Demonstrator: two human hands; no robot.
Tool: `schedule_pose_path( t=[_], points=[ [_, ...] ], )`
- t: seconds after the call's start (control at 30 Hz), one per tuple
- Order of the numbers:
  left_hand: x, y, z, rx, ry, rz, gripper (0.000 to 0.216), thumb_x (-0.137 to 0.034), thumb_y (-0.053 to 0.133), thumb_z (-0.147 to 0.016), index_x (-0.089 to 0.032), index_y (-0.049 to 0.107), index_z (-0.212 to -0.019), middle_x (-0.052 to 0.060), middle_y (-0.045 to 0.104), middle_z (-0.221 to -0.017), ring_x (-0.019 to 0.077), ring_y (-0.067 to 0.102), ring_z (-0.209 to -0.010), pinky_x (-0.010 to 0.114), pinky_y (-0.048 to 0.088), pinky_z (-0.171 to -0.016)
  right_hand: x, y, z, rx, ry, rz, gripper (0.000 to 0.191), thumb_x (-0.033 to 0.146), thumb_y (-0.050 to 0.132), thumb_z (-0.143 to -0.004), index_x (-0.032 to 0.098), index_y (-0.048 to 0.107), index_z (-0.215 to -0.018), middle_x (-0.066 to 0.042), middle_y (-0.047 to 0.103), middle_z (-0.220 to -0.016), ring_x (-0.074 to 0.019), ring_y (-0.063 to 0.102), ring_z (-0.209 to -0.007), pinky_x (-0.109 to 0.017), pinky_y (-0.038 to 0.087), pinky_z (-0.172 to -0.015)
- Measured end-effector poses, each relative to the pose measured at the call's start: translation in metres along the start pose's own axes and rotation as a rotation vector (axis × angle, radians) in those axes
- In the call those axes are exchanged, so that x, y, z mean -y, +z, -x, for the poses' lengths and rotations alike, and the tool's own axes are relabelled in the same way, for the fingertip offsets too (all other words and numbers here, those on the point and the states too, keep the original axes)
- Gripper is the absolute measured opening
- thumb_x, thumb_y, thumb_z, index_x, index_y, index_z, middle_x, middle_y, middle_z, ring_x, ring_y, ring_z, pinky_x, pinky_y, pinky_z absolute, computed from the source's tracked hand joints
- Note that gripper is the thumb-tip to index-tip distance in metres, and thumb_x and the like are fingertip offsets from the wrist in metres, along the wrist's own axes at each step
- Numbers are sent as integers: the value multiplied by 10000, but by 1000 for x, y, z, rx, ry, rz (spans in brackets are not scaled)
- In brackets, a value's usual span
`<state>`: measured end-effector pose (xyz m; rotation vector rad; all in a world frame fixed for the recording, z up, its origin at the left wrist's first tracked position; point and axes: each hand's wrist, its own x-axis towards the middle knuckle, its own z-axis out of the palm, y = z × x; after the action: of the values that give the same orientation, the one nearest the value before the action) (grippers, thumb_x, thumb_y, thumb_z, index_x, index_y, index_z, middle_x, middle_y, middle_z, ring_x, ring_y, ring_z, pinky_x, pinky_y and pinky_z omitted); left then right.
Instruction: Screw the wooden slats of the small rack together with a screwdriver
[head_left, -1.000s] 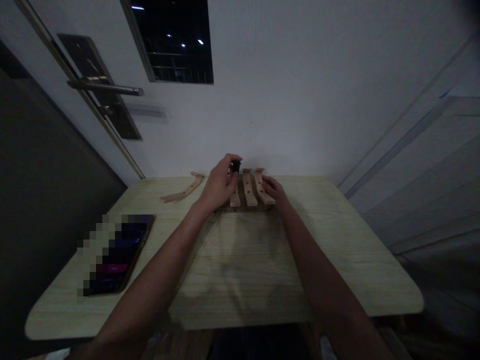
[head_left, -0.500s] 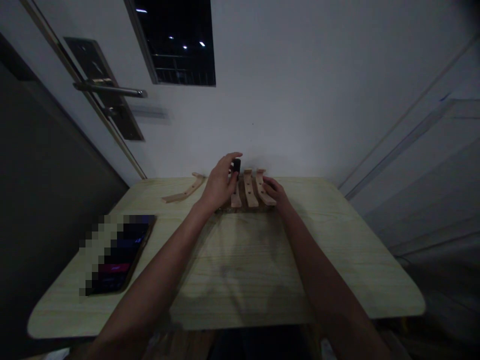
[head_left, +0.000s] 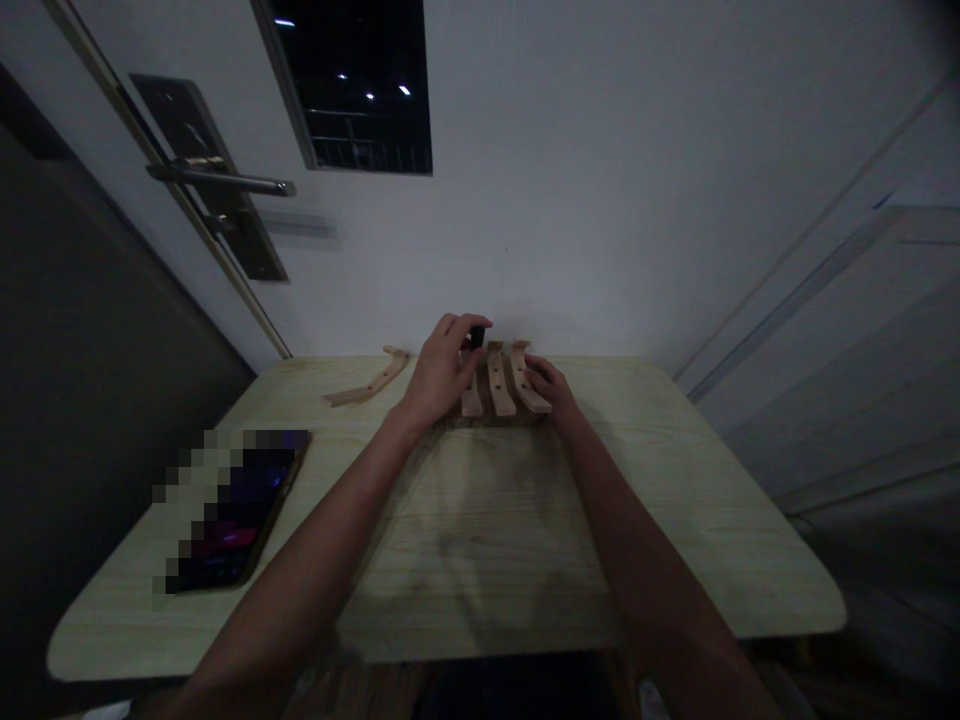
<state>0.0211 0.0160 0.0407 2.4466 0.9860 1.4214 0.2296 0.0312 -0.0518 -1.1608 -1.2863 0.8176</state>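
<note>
My left hand (head_left: 444, 362) is closed, its thumb and fingers pinching a small black piece (head_left: 478, 337), perhaps a tool's handle; its lower end is hidden. Below it lies a curved wooden hook (head_left: 472, 404) with its upper part behind my thumb. A middle wooden hook (head_left: 498, 380) and a right wooden hook (head_left: 531, 394), both with dark holes, lie alongside. All three rest across a dark brown board (head_left: 491, 421). Curled fingers of my right hand (head_left: 549, 382) grip the right hook at its outer side.
Another bent wooden hook (head_left: 371, 385) lies apart at the table's back left. A phone (head_left: 247, 510), partly pixelated, is on the left of the pale wooden table (head_left: 480, 560). Behind the table rises a white door with a metal handle (head_left: 225, 181) and a dark window (head_left: 360, 80).
My left fingers have shifted slightly right and down, and the black piece has moved with them and shows less. My right hand stays at the right hook.
</note>
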Motion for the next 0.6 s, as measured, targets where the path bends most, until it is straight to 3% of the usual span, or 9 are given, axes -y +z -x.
schedule_pose_path(
  t=[0.27, 0.6],
  points=[
    [-1, -1, 1, 30, 33, 48, 472, 5, 467, -783, -212, 493, -1201, 64, 585, -1102, 159, 581, -925, 336, 498, -863, 1, 0, 1, 5, -5, -14, 484, 528, 615, -669, 209, 640, -1031, -85, 678, -1108, -248, 613, -1011, -426, 470, -922],
    [0, -1, -1, -66, -16, 48, 307, -72, 595, -799, -226, 565, -1063, 32, 507, -1022, 129, 549, -858, 276, 526, -754, -1, 0, -1, -5, -10, 26, 494, 571, 608, -661, 216, 646, -1002, -87, 682, -1075, -253, 609, -1011, -447, 477, -921]
  ],
)
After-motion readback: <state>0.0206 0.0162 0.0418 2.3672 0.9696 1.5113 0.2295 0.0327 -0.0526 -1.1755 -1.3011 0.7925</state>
